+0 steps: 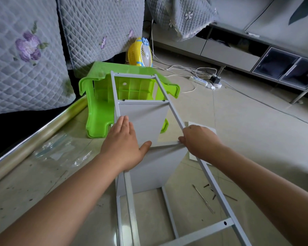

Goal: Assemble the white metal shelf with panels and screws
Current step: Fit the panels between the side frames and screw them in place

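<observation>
The white metal shelf frame point(169, 102) lies tilted on the floor, its far end leaning on an overturned green plastic stool point(98, 110). A white panel point(146, 119) sits in the frame, fixed by dark screws along its far edge. My left hand point(123, 144) lies flat on the panel's left side with straight fingers, thumb on its near edge. My right hand point(197, 139) grips the right frame rail where the panel's near right corner meets it. A second white panel point(155, 167) stands below my hands. Loose dark screws point(212, 190) and a thin metal tool point(203, 197) lie on the floor to the right.
A quilted grey sofa point(25, 50) rises on the left, with clear plastic wrapping point(60, 151) on the floor beside it. A yellow fan point(140, 52), a power strip point(204, 82) with cables and a low cabinet point(283, 66) stand beyond. Another white sheet point(204, 126) lies under my right hand.
</observation>
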{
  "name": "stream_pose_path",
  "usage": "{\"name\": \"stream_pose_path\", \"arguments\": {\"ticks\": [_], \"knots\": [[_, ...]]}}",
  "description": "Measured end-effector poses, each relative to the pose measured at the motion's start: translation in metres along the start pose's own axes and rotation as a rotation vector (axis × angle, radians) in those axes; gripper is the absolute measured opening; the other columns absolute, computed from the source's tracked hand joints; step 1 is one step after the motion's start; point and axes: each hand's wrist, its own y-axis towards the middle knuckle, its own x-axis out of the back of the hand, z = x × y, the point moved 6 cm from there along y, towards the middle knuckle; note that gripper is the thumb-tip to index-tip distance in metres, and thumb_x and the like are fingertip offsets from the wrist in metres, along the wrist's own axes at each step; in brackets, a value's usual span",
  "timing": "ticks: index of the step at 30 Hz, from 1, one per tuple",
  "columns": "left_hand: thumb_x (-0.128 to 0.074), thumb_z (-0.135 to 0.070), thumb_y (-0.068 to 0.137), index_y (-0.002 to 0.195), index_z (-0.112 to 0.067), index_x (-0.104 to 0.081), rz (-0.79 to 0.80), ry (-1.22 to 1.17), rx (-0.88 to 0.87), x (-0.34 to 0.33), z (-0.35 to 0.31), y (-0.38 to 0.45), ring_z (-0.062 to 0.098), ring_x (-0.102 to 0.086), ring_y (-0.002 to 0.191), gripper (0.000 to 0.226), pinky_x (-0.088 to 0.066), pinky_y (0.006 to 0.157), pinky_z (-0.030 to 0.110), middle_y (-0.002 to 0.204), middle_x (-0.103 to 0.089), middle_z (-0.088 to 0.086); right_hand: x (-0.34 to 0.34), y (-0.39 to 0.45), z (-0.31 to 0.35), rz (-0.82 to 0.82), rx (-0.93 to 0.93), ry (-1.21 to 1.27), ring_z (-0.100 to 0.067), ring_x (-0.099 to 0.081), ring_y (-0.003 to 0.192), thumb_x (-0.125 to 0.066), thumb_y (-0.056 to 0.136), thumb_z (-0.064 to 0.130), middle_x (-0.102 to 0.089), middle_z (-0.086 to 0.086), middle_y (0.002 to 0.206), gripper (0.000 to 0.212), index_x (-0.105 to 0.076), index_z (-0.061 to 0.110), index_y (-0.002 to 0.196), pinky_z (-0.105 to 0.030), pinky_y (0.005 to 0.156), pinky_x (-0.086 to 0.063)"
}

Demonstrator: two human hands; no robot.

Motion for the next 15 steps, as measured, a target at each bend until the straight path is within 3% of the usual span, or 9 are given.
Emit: {"name": "stream_pose_path", "arguments": {"ticks": [5, 9, 15], "knots": [[-0.018, -0.055, 0.094, 0.145, 0.004, 0.003, -0.003, -0.01, -0.002, 0.0, 0.001, 0.0, 0.025, 0.014, 0.143, 0.081, 0.005, 0.117, 0.032, 0.154, 0.011, 0.018, 0.003, -0.002, -0.005, 0.026, 0.006, 0.025, -0.028, -0.055, 0.102, -0.034, 0.096, 0.045, -0.048, -0.002, 0.083, 0.04, -0.052, 0.011, 0.084, -0.031, 0.071, -0.037], [-0.019, -0.055, 0.095, 0.146, 0.004, 0.002, -0.011, -0.017, -0.004, 0.0, 0.002, 0.0, 0.025, 0.013, 0.143, 0.081, 0.005, 0.117, 0.032, 0.154, 0.011, 0.018, 0.012, -0.009, -0.012, -0.038, 0.14, 0.141, -0.018, -0.053, 0.103, -0.049, 0.093, 0.029, -0.055, -0.002, 0.113, 0.032, -0.052, 0.014, 0.121, -0.023, 0.08, -0.039], [-0.019, -0.054, 0.095, 0.145, 0.005, 0.003, -0.005, -0.003, -0.002, -0.002, 0.002, 0.0, 0.025, 0.014, 0.143, 0.081, 0.005, 0.118, 0.032, 0.154, 0.011, 0.018, 0.007, -0.007, -0.012, -0.031, 0.158, 0.15, -0.02, -0.053, 0.107, -0.042, 0.096, 0.019, -0.059, -0.003, 0.112, 0.028, -0.063, 0.014, 0.114, -0.03, 0.09, -0.043]]}}
